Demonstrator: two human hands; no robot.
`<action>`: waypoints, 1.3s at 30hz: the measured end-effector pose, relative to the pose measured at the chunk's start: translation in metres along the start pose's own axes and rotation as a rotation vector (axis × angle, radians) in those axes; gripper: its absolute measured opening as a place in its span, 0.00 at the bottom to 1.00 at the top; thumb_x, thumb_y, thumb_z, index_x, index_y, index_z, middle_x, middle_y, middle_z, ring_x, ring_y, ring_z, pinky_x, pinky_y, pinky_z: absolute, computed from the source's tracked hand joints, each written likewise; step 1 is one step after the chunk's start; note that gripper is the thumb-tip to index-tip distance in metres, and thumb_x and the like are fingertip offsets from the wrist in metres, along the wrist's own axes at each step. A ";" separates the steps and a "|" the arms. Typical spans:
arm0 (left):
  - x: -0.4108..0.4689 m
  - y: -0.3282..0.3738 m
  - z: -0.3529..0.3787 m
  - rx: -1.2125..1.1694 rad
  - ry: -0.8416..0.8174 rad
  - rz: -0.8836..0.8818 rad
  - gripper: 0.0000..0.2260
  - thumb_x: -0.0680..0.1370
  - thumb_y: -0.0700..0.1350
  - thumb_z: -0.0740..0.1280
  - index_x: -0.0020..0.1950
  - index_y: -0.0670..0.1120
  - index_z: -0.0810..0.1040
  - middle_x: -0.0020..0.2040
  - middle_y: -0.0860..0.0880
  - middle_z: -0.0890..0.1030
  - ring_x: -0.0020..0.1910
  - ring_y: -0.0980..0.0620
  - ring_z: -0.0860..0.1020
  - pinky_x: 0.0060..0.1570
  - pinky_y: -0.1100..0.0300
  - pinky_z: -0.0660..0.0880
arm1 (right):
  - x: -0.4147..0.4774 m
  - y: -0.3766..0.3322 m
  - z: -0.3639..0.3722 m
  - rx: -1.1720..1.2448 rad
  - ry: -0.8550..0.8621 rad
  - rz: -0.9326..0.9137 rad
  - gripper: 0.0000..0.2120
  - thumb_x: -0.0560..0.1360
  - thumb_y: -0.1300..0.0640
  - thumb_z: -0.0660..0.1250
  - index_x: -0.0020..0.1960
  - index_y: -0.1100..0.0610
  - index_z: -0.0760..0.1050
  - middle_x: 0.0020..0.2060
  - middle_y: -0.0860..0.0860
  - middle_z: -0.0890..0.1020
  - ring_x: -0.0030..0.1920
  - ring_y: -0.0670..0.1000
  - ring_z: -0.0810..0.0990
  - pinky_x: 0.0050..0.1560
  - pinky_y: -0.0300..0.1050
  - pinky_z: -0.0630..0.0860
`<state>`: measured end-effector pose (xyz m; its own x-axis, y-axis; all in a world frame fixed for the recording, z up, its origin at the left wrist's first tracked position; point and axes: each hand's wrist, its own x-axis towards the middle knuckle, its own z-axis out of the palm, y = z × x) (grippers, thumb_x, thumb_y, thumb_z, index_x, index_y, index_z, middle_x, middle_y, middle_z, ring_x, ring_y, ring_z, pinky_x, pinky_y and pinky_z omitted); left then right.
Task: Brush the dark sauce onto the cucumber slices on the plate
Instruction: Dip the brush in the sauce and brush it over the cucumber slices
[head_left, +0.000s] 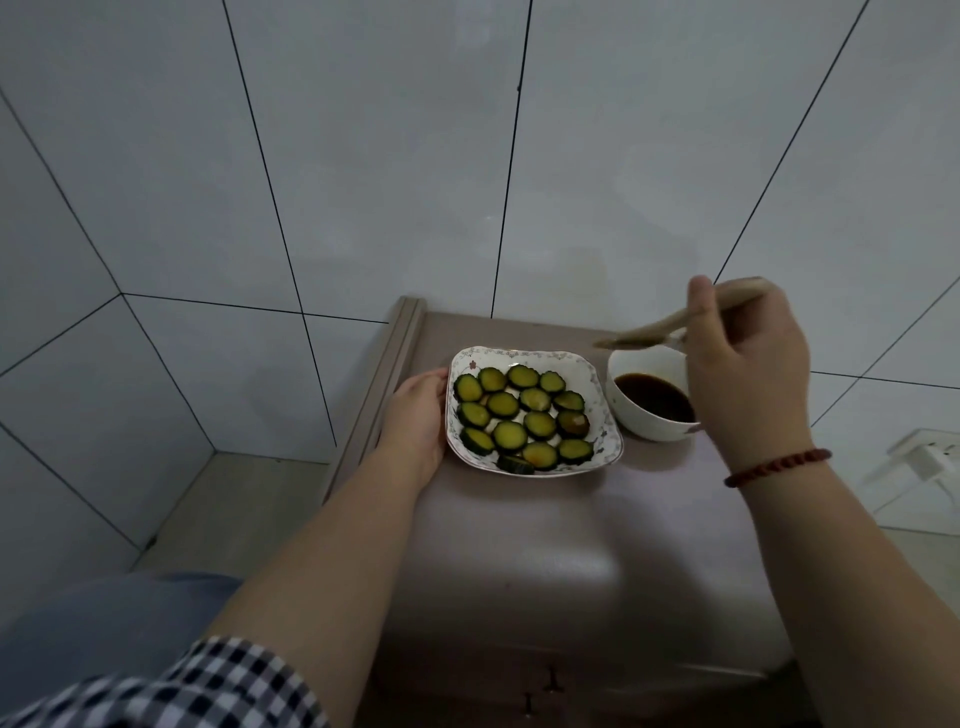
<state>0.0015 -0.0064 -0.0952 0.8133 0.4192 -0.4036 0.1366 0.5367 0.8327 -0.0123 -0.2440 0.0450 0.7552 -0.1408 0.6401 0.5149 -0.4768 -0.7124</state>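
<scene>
Closest to you is your checked sleeve at the bottom left, with that bare forearm running up to the plate. Your left hand is cupped against the left rim of the plate, fingers curled on its edge, so it's gripping the plate. The plate is white with a floral border and sits on the desk near its far end. The cucumber slices lie flat in rows across it, and a few on the right and front look darker, with brown sauce on them.

Just right of the plate, almost touching it, is a white bowl of dark sauce. Your right hand is closed around the handle of the brush, held above the bowl's far rim, bristle end pointing left. A red bracelet sits on that wrist.
</scene>
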 end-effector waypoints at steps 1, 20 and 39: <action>0.000 0.000 0.000 0.004 -0.002 -0.001 0.19 0.86 0.34 0.63 0.74 0.31 0.82 0.71 0.28 0.84 0.73 0.28 0.83 0.75 0.29 0.79 | 0.004 0.003 -0.005 -0.018 0.026 0.006 0.11 0.80 0.49 0.63 0.41 0.52 0.69 0.28 0.37 0.79 0.32 0.28 0.75 0.33 0.21 0.66; -0.001 0.000 0.000 0.025 -0.002 0.004 0.19 0.86 0.34 0.61 0.75 0.31 0.82 0.71 0.28 0.84 0.74 0.28 0.83 0.76 0.30 0.78 | 0.002 0.053 -0.016 -0.243 -0.061 0.237 0.11 0.80 0.46 0.62 0.48 0.53 0.72 0.33 0.39 0.74 0.32 0.30 0.75 0.28 0.26 0.67; -0.009 0.003 0.001 0.031 -0.021 0.026 0.19 0.86 0.34 0.60 0.72 0.31 0.84 0.69 0.27 0.85 0.70 0.30 0.85 0.73 0.35 0.81 | -0.037 -0.003 0.021 -0.033 -0.237 0.213 0.18 0.78 0.44 0.64 0.34 0.53 0.71 0.24 0.44 0.71 0.23 0.37 0.71 0.25 0.29 0.66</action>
<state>-0.0050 -0.0093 -0.0892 0.8281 0.4172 -0.3743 0.1327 0.5029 0.8541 -0.0338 -0.2195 0.0173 0.9200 -0.0363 0.3902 0.3248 -0.4864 -0.8111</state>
